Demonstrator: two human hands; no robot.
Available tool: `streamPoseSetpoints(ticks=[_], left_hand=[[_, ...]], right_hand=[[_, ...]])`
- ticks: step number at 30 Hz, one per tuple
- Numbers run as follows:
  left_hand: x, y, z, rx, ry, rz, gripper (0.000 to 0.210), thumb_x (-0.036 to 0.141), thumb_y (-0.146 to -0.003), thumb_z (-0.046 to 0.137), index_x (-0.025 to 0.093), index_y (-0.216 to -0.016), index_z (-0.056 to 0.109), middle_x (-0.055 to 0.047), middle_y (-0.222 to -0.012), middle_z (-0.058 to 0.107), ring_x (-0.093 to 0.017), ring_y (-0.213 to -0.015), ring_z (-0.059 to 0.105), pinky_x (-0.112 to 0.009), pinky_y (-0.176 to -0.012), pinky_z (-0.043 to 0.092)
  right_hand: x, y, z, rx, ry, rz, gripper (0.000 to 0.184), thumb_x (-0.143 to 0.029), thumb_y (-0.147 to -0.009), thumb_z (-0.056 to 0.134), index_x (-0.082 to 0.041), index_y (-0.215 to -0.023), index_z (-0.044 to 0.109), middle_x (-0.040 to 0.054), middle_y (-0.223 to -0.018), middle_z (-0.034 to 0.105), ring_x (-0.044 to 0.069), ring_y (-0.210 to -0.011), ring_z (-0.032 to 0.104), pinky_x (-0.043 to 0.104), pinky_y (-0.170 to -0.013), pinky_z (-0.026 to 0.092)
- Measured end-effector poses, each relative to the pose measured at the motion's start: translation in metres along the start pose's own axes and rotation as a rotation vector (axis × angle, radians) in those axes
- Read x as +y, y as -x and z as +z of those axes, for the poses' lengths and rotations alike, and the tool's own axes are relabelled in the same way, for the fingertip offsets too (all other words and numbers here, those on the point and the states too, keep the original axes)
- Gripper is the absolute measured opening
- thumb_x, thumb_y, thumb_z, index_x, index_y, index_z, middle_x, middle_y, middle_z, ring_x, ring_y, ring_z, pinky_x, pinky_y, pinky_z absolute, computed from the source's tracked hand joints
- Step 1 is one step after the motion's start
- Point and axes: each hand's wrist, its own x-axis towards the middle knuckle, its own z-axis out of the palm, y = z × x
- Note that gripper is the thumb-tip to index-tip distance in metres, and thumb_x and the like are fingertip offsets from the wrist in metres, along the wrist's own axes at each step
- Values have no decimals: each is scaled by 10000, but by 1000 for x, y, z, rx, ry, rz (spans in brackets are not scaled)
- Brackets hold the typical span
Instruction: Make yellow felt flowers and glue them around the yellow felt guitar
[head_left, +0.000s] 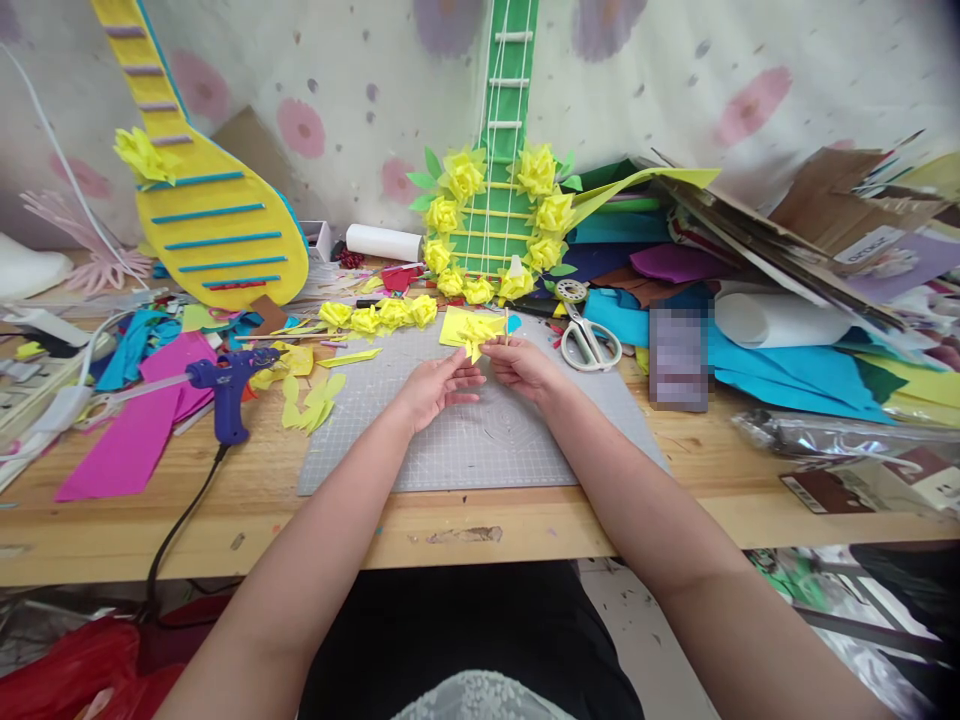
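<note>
Over the grey cutting mat [495, 440], my left hand [439, 390] pinches the edge of a yellow paper flower [478, 328] between thumb and forefinger, its other fingers loosely stretched. On the flower's right side, the fingers of my right hand [523, 368] are closed around a thin wooden stick [506, 322], whose top end shows above them. A square yellow sheet [452, 325] lies just behind the flower. Finished yellow paper roses [365, 320] sit in a row to the left. Loose yellow petals [311, 405] rest at the mat's left edge.
A blue glue gun [229, 395] stands on the left, its cord hanging off the table [450, 530]. White-handled scissors [589, 340] and a phone [679, 355] lie right. Behind are a green paper instrument [499, 215] ringed with roses and a yellow one [217, 215]. Paper sheets pile up right.
</note>
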Motion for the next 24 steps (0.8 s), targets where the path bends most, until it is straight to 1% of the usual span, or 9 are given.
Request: streamPoseSetpoints(ticks=[2,5,8,11,13,15,18,20,24], left_hand=[[-2,1,3,34,-66,67,227,321,-744,636,96,-766,646,-105,-813,662,-144,-706,643,-225,-538,525],[-3,1,5,90,-55,95,172,263,-757,623,93,-756,644,-93,-773,660,-131,-677,636,-213,-529,517],[-1,0,3,95,25,77,102,190,-763,609,95,-759,647,-77,-754,658,-112,-659,633,-185,-527,510],[3,0,0,67,110,15,81,158,-760,607,94,-779,652,-73,-767,660,-100,-653,637,-162,-520,503],[5,1,-1,54,157,-15,114,194,-773,598,95,-788,654,-79,-787,665,-100,-659,641,-158,-507,501],[6,1,-2,44,179,-32,192,277,-796,572,104,-783,655,-89,-813,670,-111,-674,645,-167,-495,503],[7,1,-2,54,159,-34,287,373,-808,537,114,-766,654,-99,-826,672,-134,-693,649,-188,-476,502],[7,0,-3,70,131,-20,273,372,-790,562,115,-767,652,-94,-819,668,-138,-688,648,-194,-466,500],[7,0,-4,74,98,10,194,303,-738,638,117,-793,648,-75,-804,658,-126,-673,640,-179,-460,496]], right_hand=[[0,1,1,2,25,10,303,-232,-570,729,-173,-630,437,-118,-410,260,2,-355,153,189,-353,49],[-1,1,1,-27,19,37,280,-237,-584,721,-168,-648,457,-120,-409,260,3,-353,150,188,-355,46],[-2,2,0,-54,-10,53,278,-239,-600,711,-174,-650,445,-125,-414,241,5,-354,138,184,-355,40],[-2,2,-1,-63,-19,52,308,-237,-599,717,-178,-633,416,-125,-420,238,3,-355,137,179,-352,43],[-2,2,-1,-69,-20,51,329,-240,-594,723,-180,-625,401,-125,-420,238,2,-354,137,177,-351,45],[-1,2,-1,-70,-17,50,338,-244,-592,726,-181,-623,395,-125,-418,240,2,-353,139,177,-351,45],[-1,2,0,-61,-2,50,339,-240,-589,728,-182,-626,396,-124,-417,244,1,-350,148,177,-352,44],[-1,2,0,-50,7,45,341,-234,-584,732,-183,-627,397,-124,-417,247,1,-349,156,177,-352,44],[0,1,1,-35,14,41,365,-240,-558,749,-187,-626,394,-125,-416,256,0,-348,161,176,-352,47]])
